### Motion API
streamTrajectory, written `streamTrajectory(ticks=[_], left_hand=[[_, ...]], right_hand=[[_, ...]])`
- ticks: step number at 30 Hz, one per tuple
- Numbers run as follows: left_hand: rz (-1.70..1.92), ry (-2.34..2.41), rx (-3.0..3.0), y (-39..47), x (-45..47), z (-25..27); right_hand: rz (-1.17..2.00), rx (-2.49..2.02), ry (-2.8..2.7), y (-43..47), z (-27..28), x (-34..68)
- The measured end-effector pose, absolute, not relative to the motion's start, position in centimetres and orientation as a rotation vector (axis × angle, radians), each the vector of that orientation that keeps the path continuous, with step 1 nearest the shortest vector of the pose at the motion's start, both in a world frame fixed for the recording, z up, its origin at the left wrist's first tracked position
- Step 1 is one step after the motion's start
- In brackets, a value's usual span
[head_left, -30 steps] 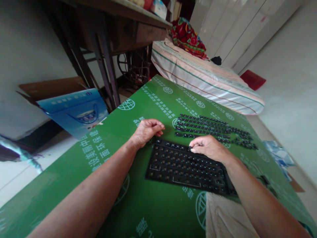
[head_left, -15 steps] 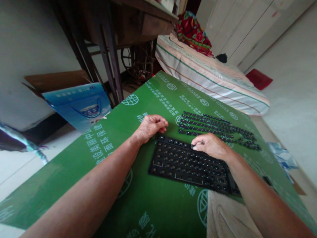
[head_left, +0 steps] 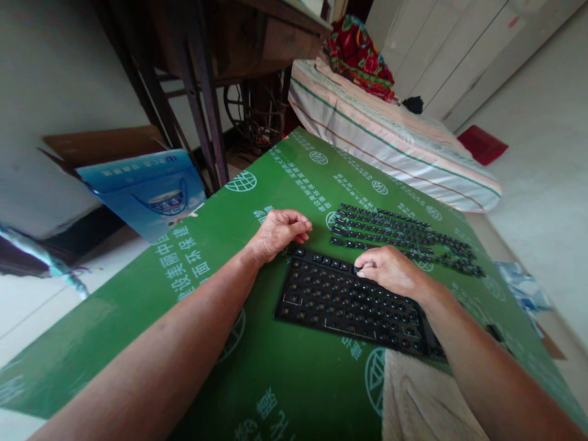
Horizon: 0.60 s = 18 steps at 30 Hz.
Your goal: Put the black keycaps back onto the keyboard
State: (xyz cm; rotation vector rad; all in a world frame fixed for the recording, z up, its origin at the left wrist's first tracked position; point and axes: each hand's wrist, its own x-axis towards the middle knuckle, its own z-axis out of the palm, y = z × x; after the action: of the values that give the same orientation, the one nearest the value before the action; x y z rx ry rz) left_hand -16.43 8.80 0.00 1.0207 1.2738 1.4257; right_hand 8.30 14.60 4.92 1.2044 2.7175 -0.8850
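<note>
Work lingers at one spot, seemingly unfinished, the right hand (head_left: 390, 269) still pinched on a small black keycap (head_left: 356, 269) atop the black rectangular keyboard (head_left: 331, 294) on the green printed tabletop (head_left: 303, 380), the left hand (head_left: 282, 233) curled nearby, its grip impossible to tell.

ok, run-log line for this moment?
right hand: pinching at top-row keycap | left hand: curled near keyboard far-left corner | loose keycaps: rows beyond keyboard

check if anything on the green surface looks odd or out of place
The keyboard looks odd: its main area shows bare key sockets, while loose black keycaps lie in rows beyond it on the green surface.
</note>
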Motion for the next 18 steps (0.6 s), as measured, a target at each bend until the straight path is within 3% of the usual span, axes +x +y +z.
streamTrajectory(ticks=[18], left_hand=[[1.424, 1.272, 1.014, 8.88, -16.35, 0.12]], right_hand=[[-0.65, 1.082, 2.839, 14.02, 5.07, 8.18]])
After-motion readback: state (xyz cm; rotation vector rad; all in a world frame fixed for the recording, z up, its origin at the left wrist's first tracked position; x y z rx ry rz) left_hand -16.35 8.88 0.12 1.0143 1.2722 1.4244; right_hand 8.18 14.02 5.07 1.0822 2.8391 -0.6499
